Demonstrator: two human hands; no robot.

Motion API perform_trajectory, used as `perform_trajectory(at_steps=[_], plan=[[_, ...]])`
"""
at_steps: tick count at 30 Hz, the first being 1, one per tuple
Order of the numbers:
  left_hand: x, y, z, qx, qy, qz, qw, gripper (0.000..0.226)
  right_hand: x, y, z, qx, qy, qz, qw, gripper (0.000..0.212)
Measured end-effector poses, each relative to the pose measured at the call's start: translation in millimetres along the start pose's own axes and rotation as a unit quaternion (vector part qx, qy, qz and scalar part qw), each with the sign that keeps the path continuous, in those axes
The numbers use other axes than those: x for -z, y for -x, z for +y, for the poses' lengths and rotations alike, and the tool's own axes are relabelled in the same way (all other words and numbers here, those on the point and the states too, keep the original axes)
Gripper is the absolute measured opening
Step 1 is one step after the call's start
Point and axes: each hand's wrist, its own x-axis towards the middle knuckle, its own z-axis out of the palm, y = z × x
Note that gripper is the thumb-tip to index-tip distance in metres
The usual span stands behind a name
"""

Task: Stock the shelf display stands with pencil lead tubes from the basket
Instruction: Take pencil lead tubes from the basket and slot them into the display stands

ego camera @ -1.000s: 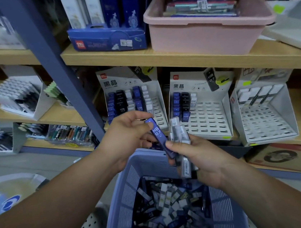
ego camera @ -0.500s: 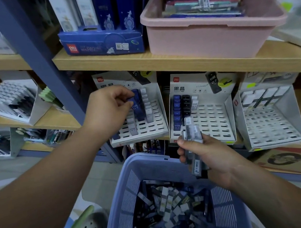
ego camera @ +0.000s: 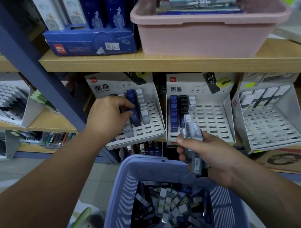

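1. Fingers (ego camera: 124, 104) of the left hand (ego camera: 108, 116) are pinching a blue tube (ego camera: 135, 120) and seating it in the left display stand (ego camera: 154, 111). I'd be pushing it straight down its slot, level with the neighbouring tubes (ego camera: 144, 114).
2. Right hand (ego camera: 209, 156) is gripping a bundle of clear tubes (ego camera: 191, 137) just above the basket (ego camera: 130, 187), in front of the middle stand (ego camera: 214, 118). Fanning them slightly would be making the next pick easier.
3. Basket is holding plenty more tubes, so the stocking is looking far from done.

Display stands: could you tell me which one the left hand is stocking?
The leftmost stand: the left hand holds a blue tube at its slots, well clear of the middle stand and the right stand.
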Motion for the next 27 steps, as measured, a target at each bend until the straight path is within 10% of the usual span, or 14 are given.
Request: perform_trajectory(at_steps=[13,19,27], plan=[[10.3,16.2,39.6,0.025,0.089,0.015,0.996,0.010,-5.6,11.1,-3.5,0.006,0.014,-0.059,0.998,0.014],[7.7,60.7,83.8,0.197,0.389,-0.176,0.883,0.008,-20.8,25.1,-0.6,0.003,0.044,-0.104,0.994,0.013],[11.3,79.2,78.2,0.225,0.480,-0.186,0.827,0.012,-28.4,45.1,9.8,-0.012,0.061,-0.128,0.990,0.012]])
